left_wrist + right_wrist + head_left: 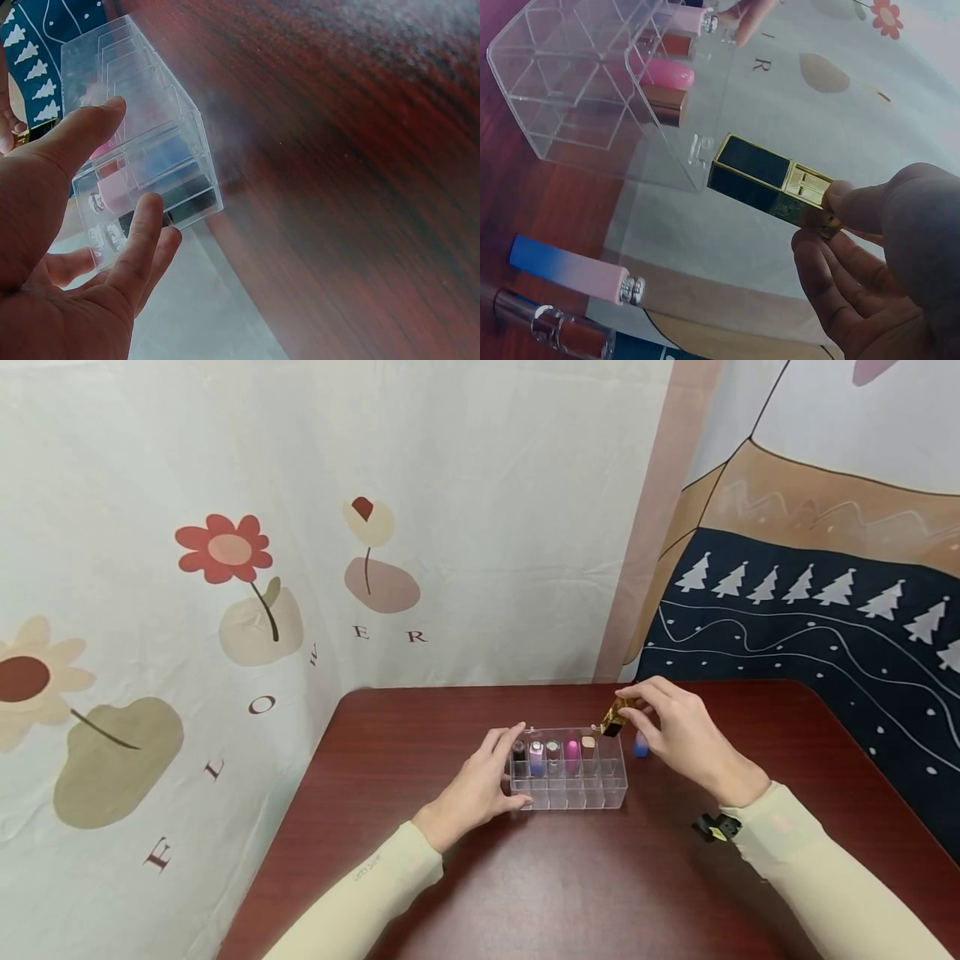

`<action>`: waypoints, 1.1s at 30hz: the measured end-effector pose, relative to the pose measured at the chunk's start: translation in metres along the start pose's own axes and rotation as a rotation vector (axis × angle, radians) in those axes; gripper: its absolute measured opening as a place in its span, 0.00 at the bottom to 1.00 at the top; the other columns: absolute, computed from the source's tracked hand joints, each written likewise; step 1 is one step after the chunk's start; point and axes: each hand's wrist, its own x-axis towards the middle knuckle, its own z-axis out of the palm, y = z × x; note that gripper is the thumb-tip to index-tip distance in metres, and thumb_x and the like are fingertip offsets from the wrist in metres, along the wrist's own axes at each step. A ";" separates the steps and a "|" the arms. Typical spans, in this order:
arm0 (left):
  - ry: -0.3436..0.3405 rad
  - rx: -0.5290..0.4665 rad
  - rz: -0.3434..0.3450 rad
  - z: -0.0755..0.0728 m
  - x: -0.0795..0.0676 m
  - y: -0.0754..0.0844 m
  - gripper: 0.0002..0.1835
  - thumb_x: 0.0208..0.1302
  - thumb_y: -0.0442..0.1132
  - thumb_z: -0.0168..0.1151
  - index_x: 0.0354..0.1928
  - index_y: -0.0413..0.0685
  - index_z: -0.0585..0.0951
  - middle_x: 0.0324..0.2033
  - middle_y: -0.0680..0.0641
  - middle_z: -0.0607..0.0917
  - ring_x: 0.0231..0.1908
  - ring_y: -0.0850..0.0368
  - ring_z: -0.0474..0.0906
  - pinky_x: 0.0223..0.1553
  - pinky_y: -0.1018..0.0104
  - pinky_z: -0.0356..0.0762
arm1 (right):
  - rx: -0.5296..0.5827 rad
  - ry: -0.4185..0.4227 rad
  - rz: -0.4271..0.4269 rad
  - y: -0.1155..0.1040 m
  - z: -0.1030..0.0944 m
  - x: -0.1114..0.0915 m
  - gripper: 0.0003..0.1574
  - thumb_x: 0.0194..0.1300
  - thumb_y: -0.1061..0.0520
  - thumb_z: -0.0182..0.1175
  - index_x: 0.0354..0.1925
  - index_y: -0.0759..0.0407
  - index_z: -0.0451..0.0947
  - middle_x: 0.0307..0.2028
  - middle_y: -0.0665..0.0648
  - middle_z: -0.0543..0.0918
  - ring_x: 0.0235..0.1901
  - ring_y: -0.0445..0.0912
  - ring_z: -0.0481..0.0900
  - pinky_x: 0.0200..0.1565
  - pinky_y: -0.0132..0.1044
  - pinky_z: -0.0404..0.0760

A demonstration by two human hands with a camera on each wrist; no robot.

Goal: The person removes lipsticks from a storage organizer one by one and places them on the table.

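A clear plastic lipstick organizer (567, 793) with rows of small compartments stands on the table. My left hand (472, 789) grips its left end, thumb at the front and fingers spread along the side and back. In the organizer's back row several lip products stand upright, among them a bright pink tube (572, 749) and a pink-and-blue tube (536, 758). My right hand (686, 731) pinches a black-and-gold lipstick (769, 180) by its gold end. The lipstick tilts, black end down, close over the back right corner of the organizer.
To the organizer's right stand a blue-and-pink tube (570, 268) and a clear-capped lip gloss (562, 330), partly behind my right hand in the head view. The reddish-brown table (420, 735) meets a flower-printed curtain (480, 527) at the back and a dark tree-patterned cloth (810, 618) at the right.
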 end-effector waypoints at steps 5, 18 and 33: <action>0.005 0.012 0.005 -0.001 0.000 0.000 0.66 0.59 0.39 0.94 0.92 0.44 0.61 0.76 0.36 0.76 0.43 0.52 0.95 0.59 0.59 0.97 | -0.019 0.018 0.014 0.003 -0.006 0.000 0.23 0.64 0.73 0.83 0.56 0.65 0.92 0.48 0.60 0.92 0.37 0.46 0.90 0.40 0.29 0.93; 0.003 0.010 0.004 0.001 0.000 -0.001 0.66 0.60 0.40 0.94 0.92 0.45 0.60 0.76 0.36 0.75 0.44 0.53 0.95 0.60 0.59 0.96 | -0.035 0.056 0.061 0.014 -0.014 -0.008 0.24 0.63 0.74 0.83 0.56 0.65 0.92 0.47 0.61 0.91 0.39 0.50 0.91 0.50 0.06 0.76; -0.001 -0.004 0.007 0.000 -0.002 0.000 0.65 0.60 0.39 0.93 0.93 0.44 0.60 0.76 0.36 0.75 0.45 0.53 0.95 0.58 0.61 0.97 | -0.066 0.104 0.083 0.033 -0.027 -0.018 0.24 0.64 0.75 0.82 0.57 0.67 0.92 0.47 0.64 0.91 0.39 0.54 0.91 0.52 0.03 0.70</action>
